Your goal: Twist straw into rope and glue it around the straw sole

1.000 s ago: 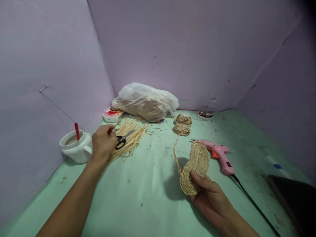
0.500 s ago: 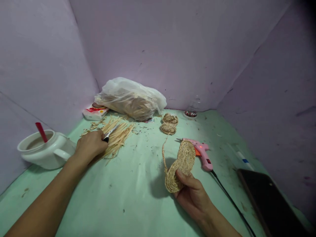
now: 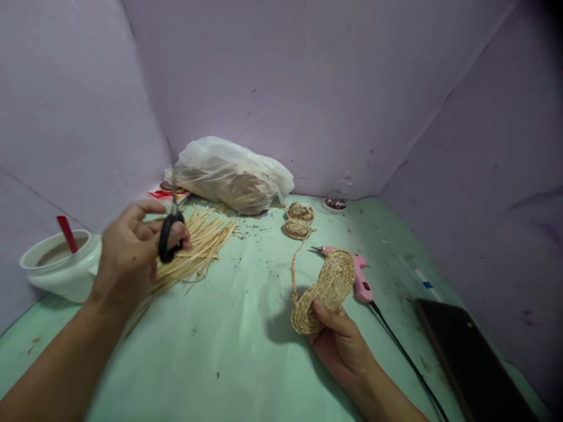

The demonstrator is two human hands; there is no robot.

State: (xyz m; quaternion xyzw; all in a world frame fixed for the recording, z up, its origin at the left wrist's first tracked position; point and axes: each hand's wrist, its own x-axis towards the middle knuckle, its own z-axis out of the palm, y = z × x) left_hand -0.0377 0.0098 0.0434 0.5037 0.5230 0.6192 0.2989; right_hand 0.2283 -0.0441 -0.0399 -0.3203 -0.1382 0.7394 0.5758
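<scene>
My left hand (image 3: 136,246) is closed round black-handled scissors (image 3: 170,237), raised above the table with the blades pointing up and blurred. Beneath it lies a spread of pale straw strips (image 3: 204,240). Between thumb and fingers, my right hand (image 3: 341,337) grips a woven sole-shaped piece (image 3: 328,290) of coiled braid, tilted above the table. From its left edge a loose braid end (image 3: 293,266) trails up and away. A second coiled piece (image 3: 299,221) of the same shape lies farther back.
Behind the held piece lies a pink glue gun (image 3: 363,281) with a black cord. A dark phone (image 3: 470,357) is at the right. A white pot (image 3: 57,275) with a red handle in it stands left. At the back are a plastic bag (image 3: 233,176) and a small clear-domed container (image 3: 335,202).
My left hand has lifted the scissors off the straw strips and turned them upright, moving a little left and nearer. My right hand has tilted the woven piece slightly to the right.
</scene>
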